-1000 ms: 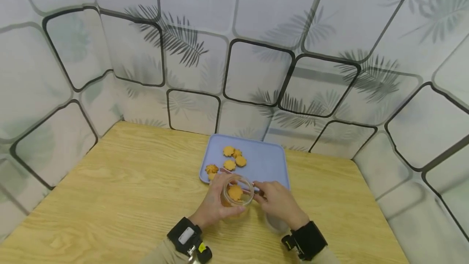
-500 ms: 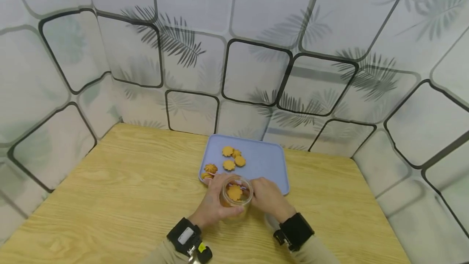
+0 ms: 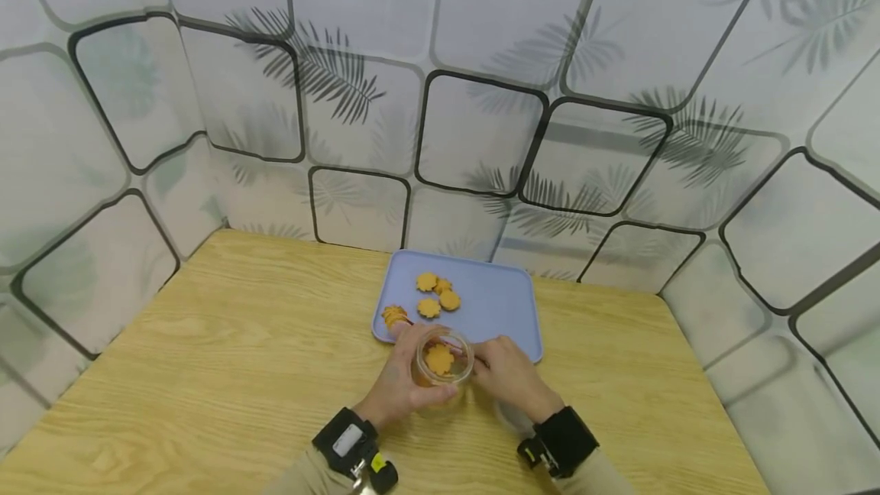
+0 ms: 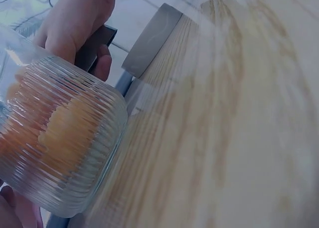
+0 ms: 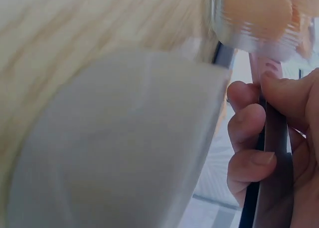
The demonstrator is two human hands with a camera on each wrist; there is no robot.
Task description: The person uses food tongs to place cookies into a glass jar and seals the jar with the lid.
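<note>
My left hand (image 3: 406, 380) grips a clear ribbed glass jar (image 4: 94, 153) with cookies (image 3: 440, 359) inside, its open mouth upward. Behind the jar, my right hand (image 3: 507, 376) holds dark-handled tongs (image 5: 276, 163), fingers and thumb curled round the handles. The tongs reach left past the jar, which partly hides them, to a bunch of cookies (image 3: 394, 315) at the left edge of the blue tray (image 3: 495, 312). Whether the tips grip a cookie is hard to see. Several flower-shaped cookies (image 3: 429, 308) lie further back on the tray.
A whitish round lid-like piece (image 5: 124, 138) is on the table beneath my right wrist. Around the wooden table (image 3: 227, 373) stands a patterned curtain (image 3: 364, 208), close behind the tray.
My right hand and the tongs shifted left, then slightly back right. The cookies at the tray's left edge now sit closer together. My left hand and the jar have barely moved.
</note>
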